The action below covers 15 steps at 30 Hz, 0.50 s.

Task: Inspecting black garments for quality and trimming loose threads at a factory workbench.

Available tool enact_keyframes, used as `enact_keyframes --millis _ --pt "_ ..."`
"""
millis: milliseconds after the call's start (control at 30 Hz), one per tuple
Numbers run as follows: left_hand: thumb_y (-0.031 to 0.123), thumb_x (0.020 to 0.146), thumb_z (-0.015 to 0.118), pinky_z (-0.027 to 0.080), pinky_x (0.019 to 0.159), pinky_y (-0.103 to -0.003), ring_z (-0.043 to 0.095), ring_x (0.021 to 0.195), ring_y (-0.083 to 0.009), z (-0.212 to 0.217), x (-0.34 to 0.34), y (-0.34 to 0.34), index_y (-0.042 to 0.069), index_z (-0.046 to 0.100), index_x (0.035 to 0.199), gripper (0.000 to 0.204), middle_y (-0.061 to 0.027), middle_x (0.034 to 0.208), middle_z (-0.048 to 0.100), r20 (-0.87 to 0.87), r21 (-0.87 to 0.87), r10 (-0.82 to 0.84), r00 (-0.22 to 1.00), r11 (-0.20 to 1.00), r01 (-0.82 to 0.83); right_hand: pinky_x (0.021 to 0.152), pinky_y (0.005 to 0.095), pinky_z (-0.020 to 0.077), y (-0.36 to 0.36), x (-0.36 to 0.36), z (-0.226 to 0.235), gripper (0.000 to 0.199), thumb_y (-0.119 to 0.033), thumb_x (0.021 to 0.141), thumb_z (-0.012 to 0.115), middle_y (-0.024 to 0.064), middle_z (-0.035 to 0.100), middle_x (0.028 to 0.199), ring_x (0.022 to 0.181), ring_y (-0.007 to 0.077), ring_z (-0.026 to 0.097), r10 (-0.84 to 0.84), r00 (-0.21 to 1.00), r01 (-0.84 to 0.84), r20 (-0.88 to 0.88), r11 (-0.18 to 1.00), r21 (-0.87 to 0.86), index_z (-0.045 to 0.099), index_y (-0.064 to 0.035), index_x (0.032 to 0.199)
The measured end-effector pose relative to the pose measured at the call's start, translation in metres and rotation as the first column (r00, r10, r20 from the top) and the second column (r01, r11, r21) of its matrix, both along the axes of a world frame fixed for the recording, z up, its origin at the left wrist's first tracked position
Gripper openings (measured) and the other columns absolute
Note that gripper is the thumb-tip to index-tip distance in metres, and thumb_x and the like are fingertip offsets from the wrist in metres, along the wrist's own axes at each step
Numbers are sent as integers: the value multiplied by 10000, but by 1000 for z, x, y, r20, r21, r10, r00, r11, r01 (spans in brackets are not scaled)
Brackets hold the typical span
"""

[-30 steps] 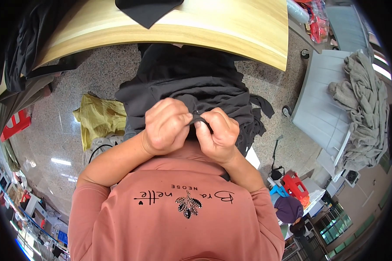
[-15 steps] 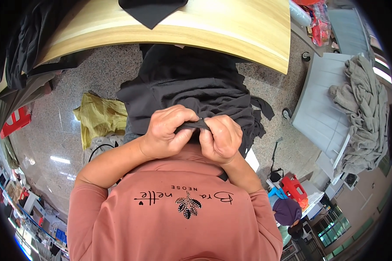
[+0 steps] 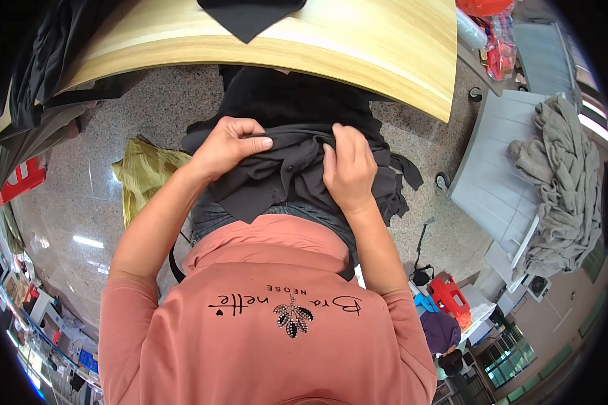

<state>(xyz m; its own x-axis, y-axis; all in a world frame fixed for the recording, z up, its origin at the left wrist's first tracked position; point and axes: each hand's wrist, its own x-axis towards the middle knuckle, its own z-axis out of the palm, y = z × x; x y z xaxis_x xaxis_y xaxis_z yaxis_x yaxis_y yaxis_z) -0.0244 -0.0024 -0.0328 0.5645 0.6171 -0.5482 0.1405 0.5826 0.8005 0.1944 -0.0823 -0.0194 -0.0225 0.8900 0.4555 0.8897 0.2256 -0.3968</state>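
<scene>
A black buttoned garment (image 3: 263, 179) lies bunched across my lap, over blue jeans. My left hand (image 3: 231, 146) grips a fold at its left side, thumb on top and fingers tucked behind the cloth. At the right, my right hand (image 3: 351, 165) holds another fold between thumb and fingers. A small dark button shows on the strip of cloth between the hands. More black cloth (image 3: 290, 98) spreads beyond them toward the table. The fingertips of both hands are partly hidden in the folds.
A wooden table (image 3: 385, 54) stands ahead, with a black cloth piece (image 3: 253, 17) hanging over its top. Yellow cloth (image 3: 142, 175) lies at left. On the right, a grey wheeled cart (image 3: 493, 155) carries grey fabric (image 3: 564, 189). Another person (image 3: 446, 334) is behind at lower right.
Both hands have moved forward, away from my body, and apart. The edge they pinched together is let go; each hand now holds its own fold, and the button strip lies between them.
</scene>
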Motion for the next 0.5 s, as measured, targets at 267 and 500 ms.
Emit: enact_keyframes --millis 267,500 --pt "74 778 686 428 570 -209 527 613 -56 -15 1 4 10 661 780 69 1 714 626 -32 -109 135 990 984 -138 965 450 328 -14 -22 -3 187 -182 801 571 13 635 1071 1093 213 546 316 921 -323 229 946 -6 653 -145 965" --pt "-11 716 632 410 561 -210 509 610 -55 -11 0 -2 8 637 750 39 9 683 596 40 -91 187 982 979 -183 912 484 349 3 -23 -8 108 -84 736 624 50 585 847 932 217 584 380 923 -385 -63 915 -119 581 -83 836"
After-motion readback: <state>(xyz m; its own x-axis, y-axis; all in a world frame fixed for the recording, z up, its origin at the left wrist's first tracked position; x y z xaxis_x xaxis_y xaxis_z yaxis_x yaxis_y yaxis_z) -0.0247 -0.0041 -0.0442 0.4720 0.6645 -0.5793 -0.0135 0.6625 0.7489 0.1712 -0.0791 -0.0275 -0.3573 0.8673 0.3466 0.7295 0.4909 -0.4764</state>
